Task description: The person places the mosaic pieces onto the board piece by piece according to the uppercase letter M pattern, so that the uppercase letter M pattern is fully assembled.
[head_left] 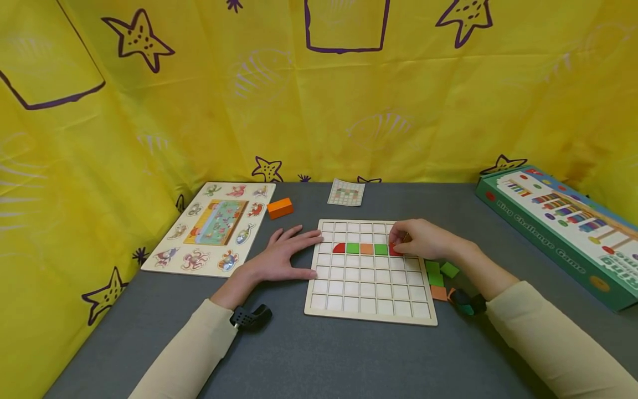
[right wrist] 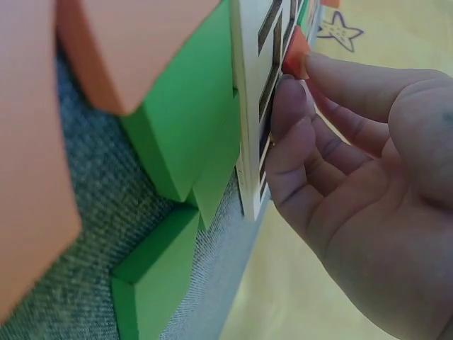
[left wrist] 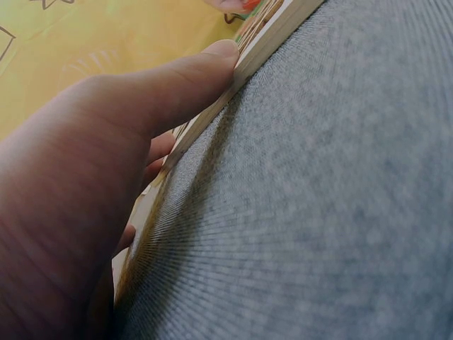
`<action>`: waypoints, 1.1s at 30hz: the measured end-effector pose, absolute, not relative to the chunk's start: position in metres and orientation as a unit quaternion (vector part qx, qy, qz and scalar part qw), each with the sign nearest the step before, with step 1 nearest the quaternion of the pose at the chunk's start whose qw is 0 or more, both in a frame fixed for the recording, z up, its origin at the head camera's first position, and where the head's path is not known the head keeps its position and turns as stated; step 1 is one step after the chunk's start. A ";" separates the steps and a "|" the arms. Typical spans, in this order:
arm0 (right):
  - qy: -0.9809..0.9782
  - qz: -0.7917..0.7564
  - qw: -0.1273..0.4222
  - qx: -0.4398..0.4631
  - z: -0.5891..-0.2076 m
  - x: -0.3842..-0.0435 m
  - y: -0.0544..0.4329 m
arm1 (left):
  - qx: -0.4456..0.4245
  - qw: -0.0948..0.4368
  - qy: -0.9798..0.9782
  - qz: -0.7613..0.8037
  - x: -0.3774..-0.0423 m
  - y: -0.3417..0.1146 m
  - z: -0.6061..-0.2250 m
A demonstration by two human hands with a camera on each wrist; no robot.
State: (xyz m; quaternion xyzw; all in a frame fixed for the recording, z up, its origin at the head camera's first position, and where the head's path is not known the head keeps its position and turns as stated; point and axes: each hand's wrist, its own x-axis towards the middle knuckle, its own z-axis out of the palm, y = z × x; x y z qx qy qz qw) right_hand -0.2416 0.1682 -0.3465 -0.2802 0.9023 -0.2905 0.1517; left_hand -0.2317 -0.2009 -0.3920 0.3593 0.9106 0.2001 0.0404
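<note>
A wooden grid board [head_left: 369,317] lies on the table. One row holds a red curved-edge tile [head_left: 339,249], a green tile [head_left: 353,248], an orange tile [head_left: 366,249] and another green tile [head_left: 381,249]. At the right end of that row my right hand [head_left: 426,238] pinches a red tile [right wrist: 297,55] between thumb and fingers, at the board's surface. My left hand [head_left: 284,256] has its fingers spread, with fingertips and thumb touching the board's left edge; in the left wrist view the thumb [left wrist: 191,81] rests along the wooden rim.
Loose green tiles [head_left: 433,271] and orange tiles [head_left: 438,292] lie by the board's right edge. A patterned card [head_left: 346,193] is behind the board. An orange block [head_left: 280,208] and a sea-animal puzzle board [head_left: 169,269] stand left. A green game box [head_left: 548,249] is at right.
</note>
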 end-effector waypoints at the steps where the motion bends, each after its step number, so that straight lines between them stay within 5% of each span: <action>1: 0.904 -0.289 0.152 -0.277 -0.346 -0.241 0.168 | 0.359 0.041 0.911 0.200 -0.232 -0.201 -0.392; 33: 0.901 -0.298 0.138 -0.283 -0.343 -0.221 0.215 | 0.355 0.047 0.912 0.199 -0.230 -0.200 -0.389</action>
